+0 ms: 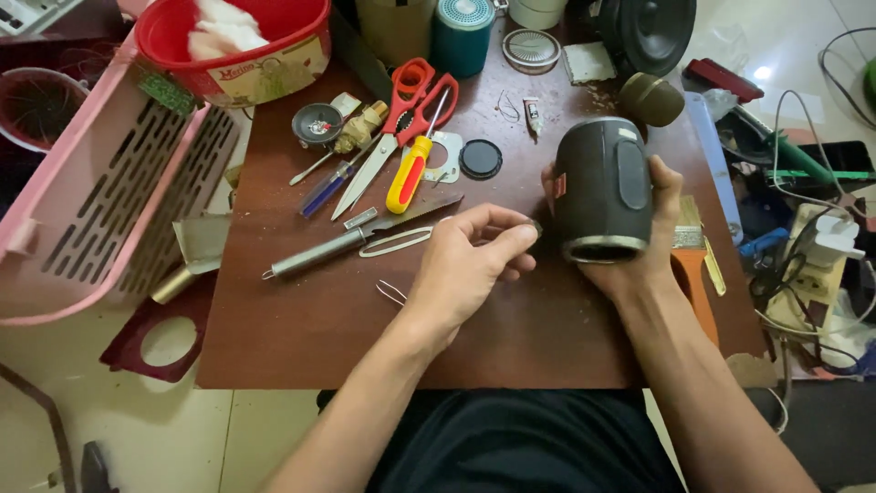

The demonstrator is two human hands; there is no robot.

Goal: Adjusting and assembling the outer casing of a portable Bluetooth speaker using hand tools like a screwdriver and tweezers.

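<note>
Speaker — dark cylindrical portable unit, lies on side on brown table, right hand wrapped around it. End nearest person looks open; round black cap lies apart. Left hand pinches small part, fingertips together — reassembly seemingly unfinished. Screwdrivers idle nearby.

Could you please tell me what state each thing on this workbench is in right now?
Dark cylindrical speaker: gripped by right hand, lower end open.
Left hand: fingertips pinched on something small.
Red-handled scissors: lying closed.
Yellow-handled screwdriver: lying flat.
Red plastic tub: upright, open.
</note>
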